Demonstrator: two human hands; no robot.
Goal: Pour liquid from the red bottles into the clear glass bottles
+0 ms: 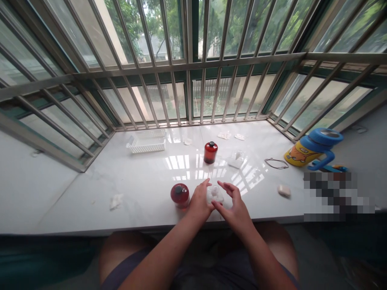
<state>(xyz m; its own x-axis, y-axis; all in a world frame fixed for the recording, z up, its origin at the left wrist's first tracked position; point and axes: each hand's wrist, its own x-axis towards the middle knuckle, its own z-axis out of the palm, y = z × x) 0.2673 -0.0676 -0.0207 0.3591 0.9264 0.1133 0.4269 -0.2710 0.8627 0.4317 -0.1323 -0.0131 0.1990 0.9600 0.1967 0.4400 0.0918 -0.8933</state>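
The right hand's (237,207) fingers curve open, the left hand's (199,201) partly hidden, grip unclear, around a blurred white piece (215,193) near the tabletop's (145,209) front edge. The nearer red bottle's (180,195) contents are indistinct; the farther red bottle (211,153) looks darker low down.

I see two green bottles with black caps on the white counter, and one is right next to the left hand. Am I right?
Almost! The head view shows that the far bottle and the near bottle are red, not green. They do have black caps and stand on the white counter, and the near one is right next to the left hand.
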